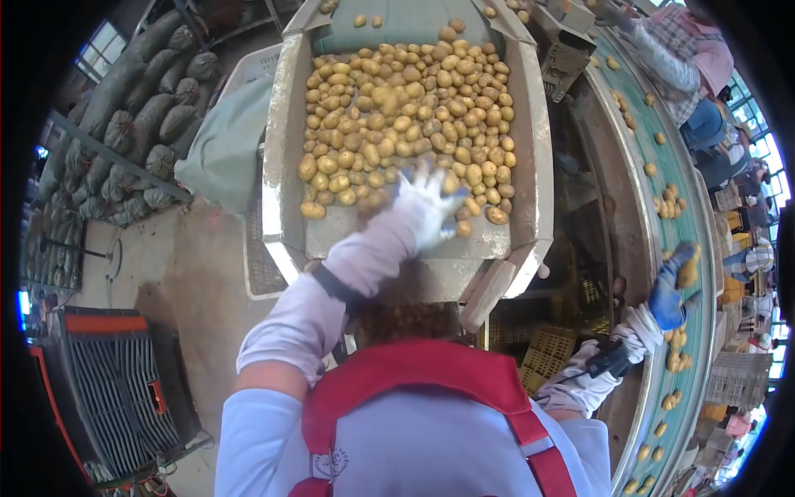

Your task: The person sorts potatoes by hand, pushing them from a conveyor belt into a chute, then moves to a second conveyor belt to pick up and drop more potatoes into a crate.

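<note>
My left hand [426, 207], in a white glove with blue fingertips, is over the near edge of a heap of potatoes [397, 108] in a metal-sided bin [530, 166]. Its fingers are spread and slightly blurred, and nothing shows in its grasp. Far to the right, my right hand [667, 300] wears a blue glove above a green conveyor belt [692, 348]. Its fingers are bent around a potato [687, 272]. More potatoes [677, 360] lie on the belt below that hand, and a small group [669, 203] lies farther up.
Filled mesh sacks [153, 120] are stacked at the left. A heater-like machine [124, 389] stands at lower left. A green cloth [228, 149] hangs beside the bin. A yellow crate [546, 356] sits between bin and belt. Another person [675, 66] works at the belt's upper right.
</note>
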Motion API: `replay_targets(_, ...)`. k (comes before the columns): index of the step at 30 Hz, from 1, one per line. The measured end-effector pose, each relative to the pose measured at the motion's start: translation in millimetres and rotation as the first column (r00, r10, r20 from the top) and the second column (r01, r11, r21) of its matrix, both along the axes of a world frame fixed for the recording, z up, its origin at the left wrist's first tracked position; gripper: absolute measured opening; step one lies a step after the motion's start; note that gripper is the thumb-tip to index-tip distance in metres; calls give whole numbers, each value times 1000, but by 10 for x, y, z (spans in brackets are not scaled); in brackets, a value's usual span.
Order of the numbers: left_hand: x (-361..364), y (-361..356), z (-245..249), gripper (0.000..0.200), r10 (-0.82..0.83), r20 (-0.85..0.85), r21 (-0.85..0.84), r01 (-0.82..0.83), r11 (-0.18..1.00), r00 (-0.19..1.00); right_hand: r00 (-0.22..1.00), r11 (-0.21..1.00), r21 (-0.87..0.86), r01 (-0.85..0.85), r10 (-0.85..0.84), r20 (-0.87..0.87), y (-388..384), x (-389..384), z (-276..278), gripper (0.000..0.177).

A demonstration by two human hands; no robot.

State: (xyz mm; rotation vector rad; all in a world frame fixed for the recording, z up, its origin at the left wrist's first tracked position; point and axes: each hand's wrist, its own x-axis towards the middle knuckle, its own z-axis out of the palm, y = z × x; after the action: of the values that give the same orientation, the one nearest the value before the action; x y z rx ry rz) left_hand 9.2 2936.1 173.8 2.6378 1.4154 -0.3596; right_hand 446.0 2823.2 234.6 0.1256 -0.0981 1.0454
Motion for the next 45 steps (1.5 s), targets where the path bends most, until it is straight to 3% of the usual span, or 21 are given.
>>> replay_targets(3, -93, -453, -233, 65, -110, 9, -12, 110, 994, 994, 961, 987, 100, 123, -93, -260, -101, 115, -124, 80)
replay_targets(5, -285, -625, -156, 63, -133, 19, -13, 133, 991, 991, 845, 775, 340, -532, 468, 257, -11, -397, -224, 74)
replay_targets(6, -399, -681, -69, 62, -119, 105, -55, 125, 991, 987, 918, 983, 2, -183, 170, 358, 59, -692, -252, 68)
replay_targets(7, -537, -745, -4, 61, -95, 192, -100, 116, 988, 977, 829, 982, -179, -68, 155, 538, 197, -1131, -238, 67)
replay_targets(8, -709, -682, 26, 57, -18, 493, -78, 64, 995, 870, 599, 988, -127, -88, 154, 785, 370, -1592, -200, 66)
replay_targets(9, -826, -571, 221, 53, -40, 469, 81, 2, 997, 882, 381, 973, -72, -221, 154, 912, 581, -1817, -296, 63)
replay_targets(11, -1163, -295, 160, 57, 35, 389, 341, -180, 923, 920, -61, 946, -315, -68, 312, 948, 844, -2193, -323, 60)
replay_targets(12, -1272, -135, 63, 63, 227, 246, 416, -314, 853, 942, -229, 888, -450, 96, 459, 858, 1015, -2349, -368, 57)
replay_targets(13, -1317, -47, 55, 67, 414, 133, 363, -432, 825, 901, -662, 972, -22, 234, 176, 728, 1374, -2324, -703, 55)
replay_targets(15, -1256, -148, -26, 69, 412, 111, 346, -424, 837, 904, -953, 951, 186, 246, 202, 226, 1630, -2484, -1007, 63)
replay_targets(16, -1190, -213, -47, 70, 403, 85, 328, -408, 852, 911, -970, 946, 236, 223, 238, -40, 1568, -2665, -991, 67)
replay_targets(18, -1088, -406, -8, 70, 210, -48, 111, -204, 973, 976, -982, 980, 133, 150, 163, -98, 1361, -2808, -788, 69)
replay_targets(24, -1036, -1084, 81, 57, 145, 112, -19, -144, 989, 983, -992, 993, -13, -119, -120, -51, 498, -2965, -909, 60)
replay_targets(26, -1171, -1052, 182, 51, 125, 339, -254, -38, 967, 932, -980, 965, -171, -199, -195, 39, 366, -2954, -781, 59)
replay_targets(27, -1272, -986, 187, 49, 21, 387, 57, -47, 997, 922, -968, 942, -235, -238, -210, 139, 394, -2913, -709, 58)
replay_targets(30, -1553, -461, 114, 52, 155, 440, 292, -304, 907, 885, -853, 948, -111, -297, -211, 476, 927, -2832, -507, 54)
replay_targets(32, -1463, -149, 132, 64, 347, 307, 216, -420, 882, 886, -850, 994, 13, -108, -99, 517, 1495, -2867, -543, 52)
replay_targets(34, -1348, 32, -37, 77, 463, 41, 46, -464, 884, 885, -906, 990, 71, 124, 84, 414, 2042, -2901, -724, 60)
replay_targets(36, -1267, -55, -308, 73, 476, 70, 152, -481, 863, 876, -950, 971, 91, 223, 195, 243, 2172, -2997, -1130, 72)
replay_targets(42, -1089, -667, -321, 45, 234, -107, 206, -208, 956, 966, -997, 992, -101, -76, -79, -22, 1195, -3177, -888, 77)
replay_targets(45, -1223, -819, -221, 43, 109, 31, 258, -113, 959, 994, -984, 973, -161, -168, -175, -26, 762, -3116, -881, 73)
